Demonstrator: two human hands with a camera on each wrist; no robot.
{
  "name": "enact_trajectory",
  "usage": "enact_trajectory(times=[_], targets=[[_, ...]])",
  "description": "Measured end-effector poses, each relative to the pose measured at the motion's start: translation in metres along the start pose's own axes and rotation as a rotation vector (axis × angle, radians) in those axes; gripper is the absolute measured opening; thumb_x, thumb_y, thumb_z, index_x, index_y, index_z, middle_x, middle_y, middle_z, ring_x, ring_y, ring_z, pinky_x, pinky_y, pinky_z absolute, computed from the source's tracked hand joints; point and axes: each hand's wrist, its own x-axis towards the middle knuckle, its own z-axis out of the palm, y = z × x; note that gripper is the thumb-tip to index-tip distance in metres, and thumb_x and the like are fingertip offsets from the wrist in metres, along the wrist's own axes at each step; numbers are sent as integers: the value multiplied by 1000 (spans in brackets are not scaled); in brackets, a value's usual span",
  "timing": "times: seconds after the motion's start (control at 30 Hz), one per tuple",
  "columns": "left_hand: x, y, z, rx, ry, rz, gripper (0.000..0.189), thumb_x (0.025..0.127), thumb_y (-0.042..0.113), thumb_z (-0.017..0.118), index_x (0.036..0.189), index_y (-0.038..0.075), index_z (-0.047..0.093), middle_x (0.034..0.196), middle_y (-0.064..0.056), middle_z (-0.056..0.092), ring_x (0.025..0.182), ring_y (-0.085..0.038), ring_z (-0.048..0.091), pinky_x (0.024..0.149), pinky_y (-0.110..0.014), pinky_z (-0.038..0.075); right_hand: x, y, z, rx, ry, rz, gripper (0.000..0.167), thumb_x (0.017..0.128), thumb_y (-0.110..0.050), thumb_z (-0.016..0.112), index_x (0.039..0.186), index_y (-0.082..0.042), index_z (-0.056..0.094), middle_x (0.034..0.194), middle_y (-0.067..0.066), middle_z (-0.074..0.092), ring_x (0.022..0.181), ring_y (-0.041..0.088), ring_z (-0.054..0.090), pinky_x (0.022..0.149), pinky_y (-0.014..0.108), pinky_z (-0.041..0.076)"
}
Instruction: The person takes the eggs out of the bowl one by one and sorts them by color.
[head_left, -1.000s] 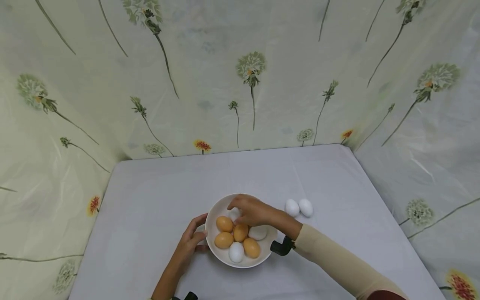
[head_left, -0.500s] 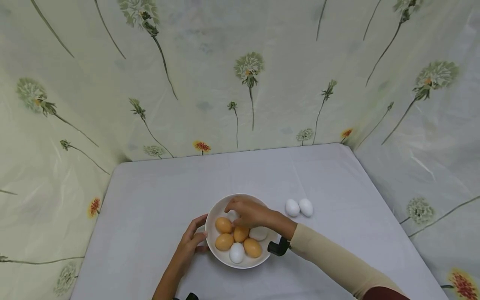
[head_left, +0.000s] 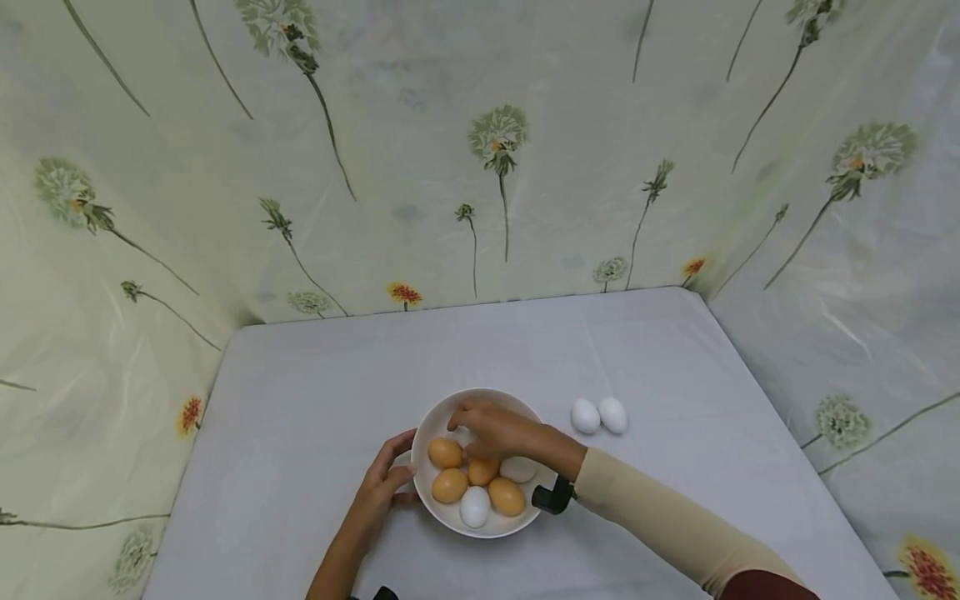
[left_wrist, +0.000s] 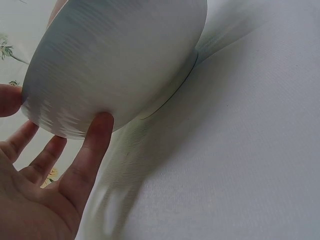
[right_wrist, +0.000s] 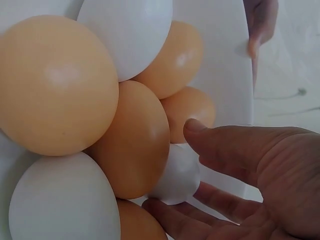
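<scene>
In the head view a white bowl (head_left: 429, 508) holds several brown eggs (head_left: 507, 496) and white eggs (head_left: 475, 507). My left hand (head_left: 378, 483) grips the bowl's left side, thumb at the rim; from the left wrist its fingertips press on the outer wall (left_wrist: 125, 55). Reaching in over the far part of the bowl is my right hand (head_left: 495, 429). Its thumb and fingers curl about a white egg (right_wrist: 177, 175), which lies beside a brown egg (right_wrist: 132, 140). From the head that egg is largely covered by the right hand. Another brown egg (right_wrist: 140, 222) is partly cut off below.
Two white eggs (head_left: 585, 416) lie side by side on the white-covered table (head_left: 315, 375), right of the bowl. Flower-printed sheets (head_left: 420, 167) rise at the back and both sides. A dark wrist camera (head_left: 553, 496) sits at the right wrist, near the rim.
My right hand has shifted slightly to the left and nearer inside the bowl. A brown egg beside its fingers has moved a little left and nearer. My left hand keeps its place on the bowl.
</scene>
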Motion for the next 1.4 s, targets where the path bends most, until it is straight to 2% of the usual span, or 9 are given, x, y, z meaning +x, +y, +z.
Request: enact_trajectory(times=[0.2, 0.47, 0.63, 0.87, 1.4], targets=[[1, 1, 0, -4, 3, -6, 51, 96, 20, 57, 145, 23, 46, 152, -13, 41, 111, -32, 64, 77, -41, 60, 0, -2, 0, 18, -15, 13, 37, 84, -8, 77, 120, -5, 68, 122, 10, 62, 115, 23, 57, 102, 38, 50], [0, 0, 0, 3, 1, 1, 50, 97, 20, 56, 146, 23, 46, 153, -13, 41, 114, -34, 63, 77, -41, 60, 0, -1, 3, 9, -79, 19, 37, 85, -6, 76, 121, -7, 68, 122, 6, 61, 117, 20, 58, 104, 34, 49], [1, 0, 1, 17, 17, -2, 50, 96, 21, 56, 145, 24, 47, 153, -11, 42, 119, -33, 58, 77, -41, 59, 0, -2, 2, -15, -73, -3, 37, 84, -3, 76, 120, -8, 69, 122, 5, 61, 116, 20, 59, 102, 32, 49], [0, 0, 1, 19, 20, 4, 50, 96, 20, 55, 144, 25, 47, 152, -11, 43, 117, -33, 59, 77, -42, 59, -1, -1, 4, -19, -79, -26, 36, 84, 0, 74, 118, -10, 71, 118, 3, 62, 111, 17, 60, 98, 28, 50], [0, -1, 1, 20, 13, -1, 50, 96, 20, 56, 145, 23, 47, 153, -12, 42, 115, -30, 59, 77, -41, 59, 2, 4, 6, -56, -72, -37, 36, 84, -5, 77, 119, -9, 72, 118, 3, 65, 112, 16, 60, 99, 28, 50]])
